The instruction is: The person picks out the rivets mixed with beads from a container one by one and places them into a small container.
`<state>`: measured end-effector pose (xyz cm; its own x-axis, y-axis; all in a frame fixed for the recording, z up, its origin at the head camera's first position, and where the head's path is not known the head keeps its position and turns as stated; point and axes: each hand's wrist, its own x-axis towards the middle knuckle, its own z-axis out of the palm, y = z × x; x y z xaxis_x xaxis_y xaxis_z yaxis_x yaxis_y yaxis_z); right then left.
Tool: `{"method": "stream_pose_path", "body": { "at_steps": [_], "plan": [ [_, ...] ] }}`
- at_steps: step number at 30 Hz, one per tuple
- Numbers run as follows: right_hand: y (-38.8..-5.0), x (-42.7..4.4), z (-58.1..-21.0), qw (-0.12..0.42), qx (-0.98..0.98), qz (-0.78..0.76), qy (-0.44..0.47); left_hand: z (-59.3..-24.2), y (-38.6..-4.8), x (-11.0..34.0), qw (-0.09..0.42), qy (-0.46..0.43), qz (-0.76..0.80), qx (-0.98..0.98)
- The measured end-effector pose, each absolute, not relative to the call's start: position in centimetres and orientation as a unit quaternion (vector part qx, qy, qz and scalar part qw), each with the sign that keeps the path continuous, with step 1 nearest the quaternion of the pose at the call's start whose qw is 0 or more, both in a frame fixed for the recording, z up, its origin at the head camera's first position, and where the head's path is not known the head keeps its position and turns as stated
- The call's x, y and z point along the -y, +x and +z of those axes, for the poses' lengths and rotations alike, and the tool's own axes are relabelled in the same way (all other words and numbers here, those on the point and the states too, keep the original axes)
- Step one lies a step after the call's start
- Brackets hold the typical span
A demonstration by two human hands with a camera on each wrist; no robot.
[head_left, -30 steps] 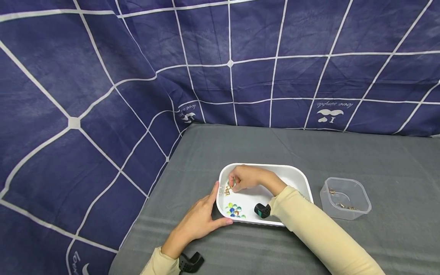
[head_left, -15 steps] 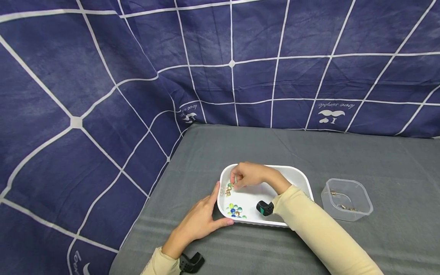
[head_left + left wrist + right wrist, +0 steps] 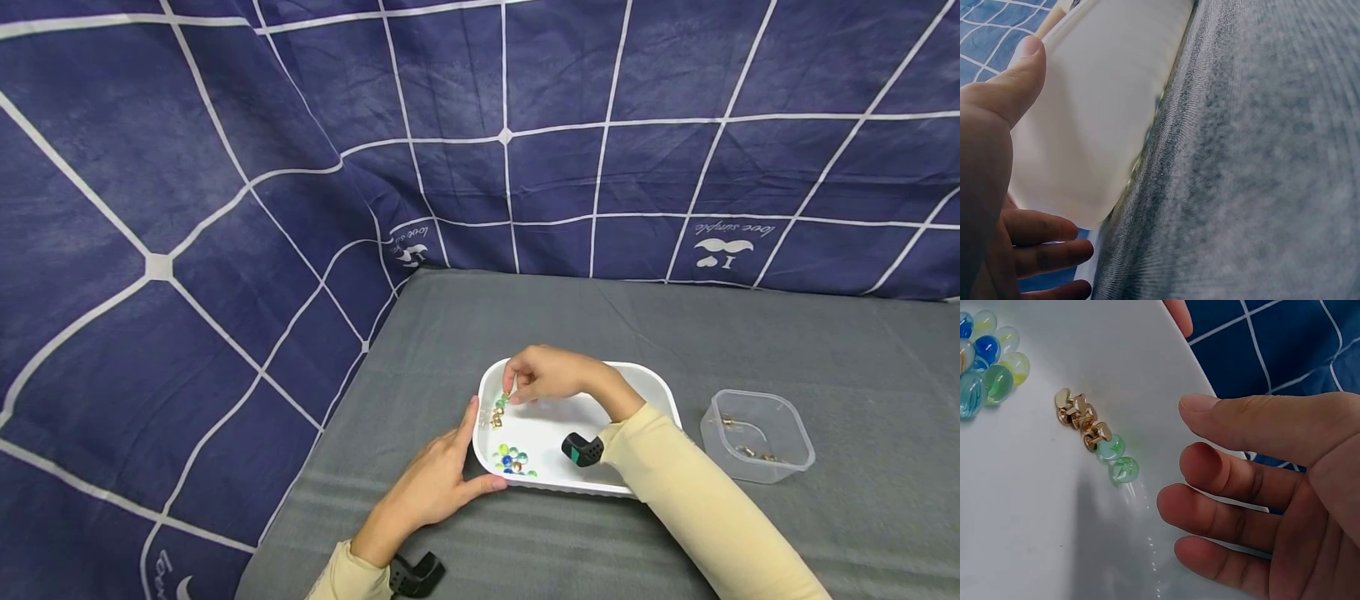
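My left hand rests at the near left corner of a white tray, fingers fairly straight along its side and thumb at its front rim. In the left wrist view the thumb touches the tray's outer wall. My right hand hovers inside the tray over its far left part. Its relaxed fingers stand apart from the thumb, and nothing shows between them. Beside them lie two green-streaked glass marbles and several gold double-ended studs in a row. More coloured marbles cluster at the tray's near left.
A clear plastic box with a few gold pieces stands right of the tray. Grey cloth covers the table. A blue curtain with white lines hangs behind and to the left.
My right hand has shifted slightly away from me and to the right, uncovering more of the green marbles beside the gold studs. The left hand and the tray stay nearly where they were.
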<state>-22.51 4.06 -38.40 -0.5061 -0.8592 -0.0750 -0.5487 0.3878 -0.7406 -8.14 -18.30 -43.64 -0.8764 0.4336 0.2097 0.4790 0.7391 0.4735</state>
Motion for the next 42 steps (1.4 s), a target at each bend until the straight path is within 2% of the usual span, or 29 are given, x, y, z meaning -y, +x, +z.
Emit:
{"method": "stream_pose_path", "body": {
  "at_steps": [14,23,42],
  "plan": [
    [-22.2,-4.7,-37.5,0.217,-0.791,-0.366,-0.44,-43.9,-8.2,18.4,0.043,-0.245,-0.254,0.935],
    [-21.5,-5.6,-36.2,0.179,-0.787,-0.377,-0.455,-43.9,-8.2,18.3,0.044,-0.241,-0.255,0.935],
    [-20.5,-9.3,-34.4,0.134,-0.808,-0.393,-0.418,-43.8,-8.2,18.3,0.041,-0.239,-0.254,0.936]
  ]
}}
